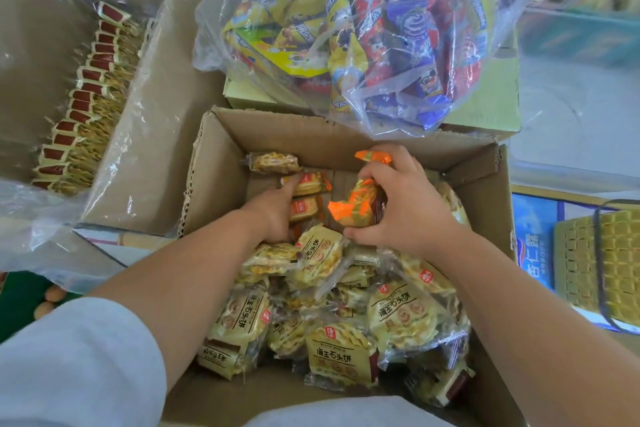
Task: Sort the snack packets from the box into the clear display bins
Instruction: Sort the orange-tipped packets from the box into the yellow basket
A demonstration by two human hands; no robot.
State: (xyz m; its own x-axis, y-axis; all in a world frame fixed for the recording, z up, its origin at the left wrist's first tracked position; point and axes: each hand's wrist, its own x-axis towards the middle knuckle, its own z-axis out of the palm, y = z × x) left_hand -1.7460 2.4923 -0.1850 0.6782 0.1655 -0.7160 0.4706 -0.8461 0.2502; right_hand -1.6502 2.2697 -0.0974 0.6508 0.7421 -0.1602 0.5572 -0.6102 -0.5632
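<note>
A fistful of orange-ended packets [360,208] sits clamped in my right hand [405,204], just above the far end of the open box [346,135], as I sort stock for the display bins; my left hand [273,211] reaches down onto the small orange packets [306,208] on the bare box floor, its fingers half buried, so I cannot tell whether it grips one or merely touches. The near half of the box is heaped with yellow biscuit packets [332,354], so most of the job appears to lie ahead. The risk, as I judge it: the right hand holds several slippery wrappers at once, and one could slide out on the way up and drop back among the wrong sort. A bulging clear bag of mixed snacks [363,28] overhangs the box's far rim, right over the lift path, and could snag the load. A second carton [138,114], lined with plastic, holds a row of red-ended packets [86,94] to the left; a woven basket [602,260] lies to the right, near what may be a clear bin [571,107], too blurred to confirm
</note>
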